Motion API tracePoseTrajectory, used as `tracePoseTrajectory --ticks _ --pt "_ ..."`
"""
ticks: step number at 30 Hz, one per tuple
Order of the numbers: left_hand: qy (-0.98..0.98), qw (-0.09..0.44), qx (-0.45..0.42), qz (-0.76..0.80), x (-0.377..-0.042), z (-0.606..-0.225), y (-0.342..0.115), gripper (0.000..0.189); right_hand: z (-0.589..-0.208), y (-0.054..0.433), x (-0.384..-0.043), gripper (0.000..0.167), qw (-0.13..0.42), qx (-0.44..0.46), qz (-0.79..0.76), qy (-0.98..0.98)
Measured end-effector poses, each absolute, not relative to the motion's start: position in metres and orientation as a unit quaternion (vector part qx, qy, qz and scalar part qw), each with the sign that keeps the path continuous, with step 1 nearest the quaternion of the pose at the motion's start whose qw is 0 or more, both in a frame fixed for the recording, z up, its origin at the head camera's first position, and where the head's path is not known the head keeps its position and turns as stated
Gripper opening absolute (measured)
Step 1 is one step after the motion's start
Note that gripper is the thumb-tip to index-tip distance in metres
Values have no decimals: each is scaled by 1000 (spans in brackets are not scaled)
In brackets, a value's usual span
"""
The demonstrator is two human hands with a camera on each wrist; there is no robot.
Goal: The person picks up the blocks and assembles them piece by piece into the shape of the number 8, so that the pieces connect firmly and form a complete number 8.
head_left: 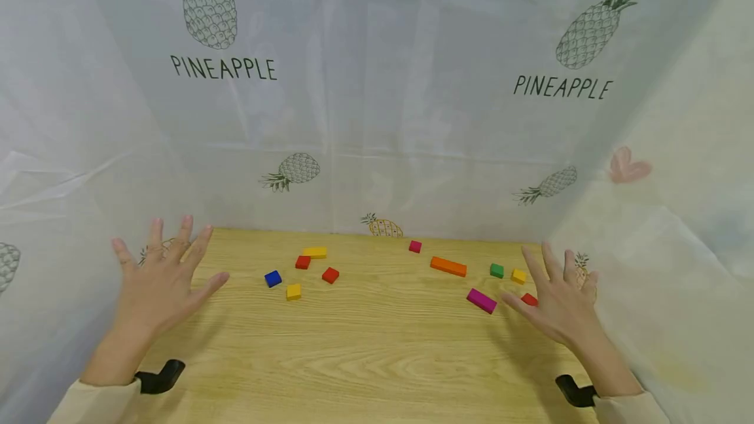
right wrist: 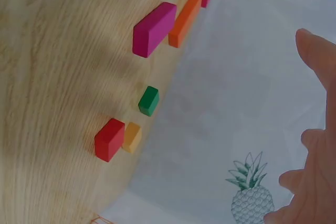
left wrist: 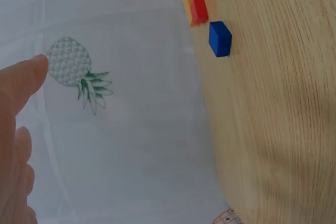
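Observation:
My left hand (head_left: 159, 283) is held over the left side of the wooden table with its fingers spread, holding nothing. Closest to it is a blue block (head_left: 273, 279); beyond lie a yellow block (head_left: 294, 292), a red block (head_left: 303, 262), another red block (head_left: 330, 275) and a longer yellow block (head_left: 315, 252). On the right, my right hand (head_left: 559, 303) is likewise spread and holds nothing. It partly covers a red block (head_left: 529, 300). Near its fingers are a yellow block (head_left: 518, 276), a green block (head_left: 497, 271) and a long magenta block (head_left: 481, 301).
A long orange block (head_left: 448, 266) and a small pink block (head_left: 415, 247) lie toward the table's back edge. White sheeting (head_left: 377, 116) printed with pineapples rises behind the wooden table (head_left: 353, 365) and along both sides.

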State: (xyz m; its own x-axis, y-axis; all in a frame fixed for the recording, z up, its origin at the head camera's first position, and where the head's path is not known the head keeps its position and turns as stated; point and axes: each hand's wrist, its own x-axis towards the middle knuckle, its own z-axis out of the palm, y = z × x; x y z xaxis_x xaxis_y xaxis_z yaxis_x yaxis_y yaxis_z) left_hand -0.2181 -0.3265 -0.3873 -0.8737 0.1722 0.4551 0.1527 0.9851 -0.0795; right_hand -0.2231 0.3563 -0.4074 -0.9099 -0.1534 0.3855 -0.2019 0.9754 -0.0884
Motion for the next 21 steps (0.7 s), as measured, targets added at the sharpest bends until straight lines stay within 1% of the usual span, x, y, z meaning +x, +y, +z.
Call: tracePoseTrajectory --ticks 7,15,21 --pt "-967 238 -94 19 -221 -390 -318 101 -404 346 -238 104 169 100 73 -978" --pt "-966 237 -103 10 -223 -394 -306 101 -401 338 -256 104 155 102 77 -980" --pt "-961 248 -125 -1 -233 -405 -298 103 -404 333 -269 101 142 121 105 -977"
